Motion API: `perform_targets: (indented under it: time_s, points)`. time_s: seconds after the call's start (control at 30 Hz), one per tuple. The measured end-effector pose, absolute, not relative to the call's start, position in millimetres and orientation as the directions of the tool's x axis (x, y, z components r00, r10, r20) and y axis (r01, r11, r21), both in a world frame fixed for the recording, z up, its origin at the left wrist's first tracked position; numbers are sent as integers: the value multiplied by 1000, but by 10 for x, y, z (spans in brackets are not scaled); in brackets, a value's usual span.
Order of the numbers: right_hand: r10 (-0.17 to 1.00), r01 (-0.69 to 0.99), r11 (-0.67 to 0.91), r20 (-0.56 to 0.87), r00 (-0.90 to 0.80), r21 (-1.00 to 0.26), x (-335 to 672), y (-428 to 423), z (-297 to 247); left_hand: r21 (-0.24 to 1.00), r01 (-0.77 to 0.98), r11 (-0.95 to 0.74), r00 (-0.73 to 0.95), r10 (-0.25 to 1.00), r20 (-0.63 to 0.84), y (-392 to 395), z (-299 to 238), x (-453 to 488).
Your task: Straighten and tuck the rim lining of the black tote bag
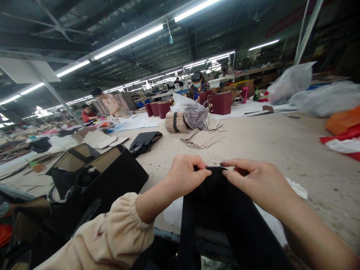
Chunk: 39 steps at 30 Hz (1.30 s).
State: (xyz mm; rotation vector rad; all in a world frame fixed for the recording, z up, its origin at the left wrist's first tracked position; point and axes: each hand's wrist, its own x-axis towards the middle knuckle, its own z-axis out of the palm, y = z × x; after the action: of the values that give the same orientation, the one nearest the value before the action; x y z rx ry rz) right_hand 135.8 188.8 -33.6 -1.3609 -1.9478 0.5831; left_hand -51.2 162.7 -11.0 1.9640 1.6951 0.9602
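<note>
A black paper bag (222,221) stands open in front of me at the near edge of the worktable (281,146). My left hand (185,176) is closed, pinching the far top rim of the bag from the left. My right hand (253,180) is closed as well, its fingers pinching the same rim from the right. The two hands nearly meet at the middle of the rim. A cream sleeve (107,236) covers my left forearm.
Several finished black bags (112,176) lie on their sides at the left. A flat black bag (144,140), cardboard inserts (201,138), a strapped cardboard stack (176,122) and a plastic sack (192,112) sit farther off. Maroon bags (221,103) and other workers are at the back.
</note>
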Motion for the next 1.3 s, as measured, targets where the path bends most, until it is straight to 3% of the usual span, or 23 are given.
perform_targets:
  time_s: [0.4, 0.53, 0.77, 1.3]
  points:
    - [881, 570, 442, 216, -421, -692, 1417, 1925, -300, 675, 720, -162, 5, 973, 229, 1633, -134, -485]
    - [889, 573, 428, 213, -405, -699, 1422, 1910, -288, 684, 710, -167, 15, 975, 223, 1626, -118, -463]
    - [873, 671, 488, 292, -392, -559, 1388, 1893, -271, 663, 726, -181, 36, 974, 225, 1635, -132, -478]
    - [846, 675, 533, 323, -424, -510, 1374, 1945, -282, 735, 666, -128, 13, 987, 160, 1648, -156, -471]
